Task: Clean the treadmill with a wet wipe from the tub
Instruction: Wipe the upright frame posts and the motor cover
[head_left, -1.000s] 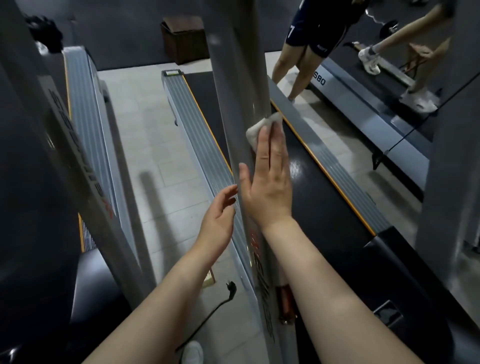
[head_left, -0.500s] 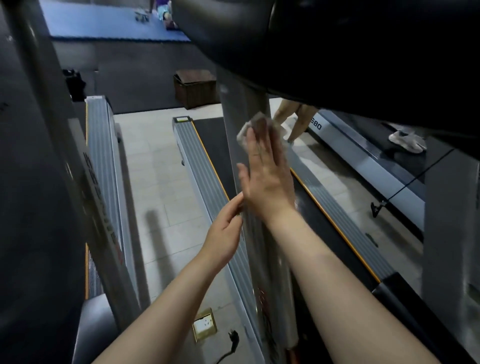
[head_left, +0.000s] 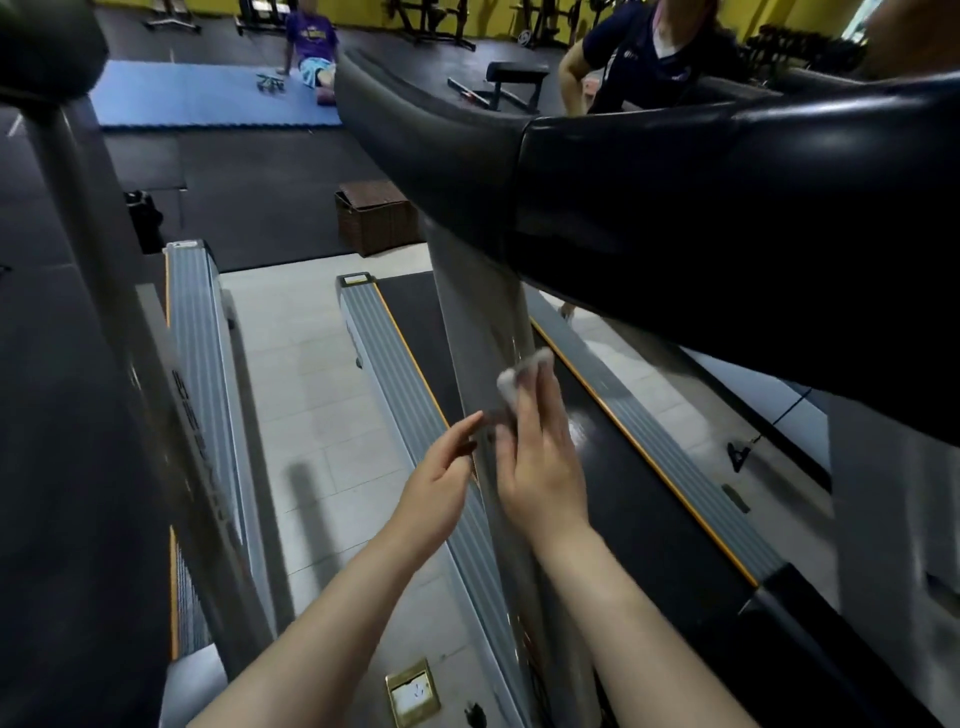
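A grey upright post (head_left: 480, 332) of the treadmill runs down the middle of the view, under its black console arm (head_left: 675, 218). My right hand (head_left: 540, 457) presses a white wet wipe (head_left: 519, 379) flat against the post with straight fingers. My left hand (head_left: 447, 473) hovers just left of the post, fingers relaxed and holding nothing, its fingertips close to the post's edge. The black running belt (head_left: 613, 467) and grey side rails (head_left: 395, 364) lie below. No tub is in view.
A second treadmill's post (head_left: 156, 395) and rail stand at the left, with tiled floor (head_left: 311, 415) between. A brass floor socket (head_left: 413, 693) and a plug lie near the bottom. A brown box (head_left: 376, 215), a blue mat and people are beyond.
My view has tilted up, showing the console arm and the gym beyond. My right hand with the wipe slid up the post and then back down it. My left hand stayed beside the post.
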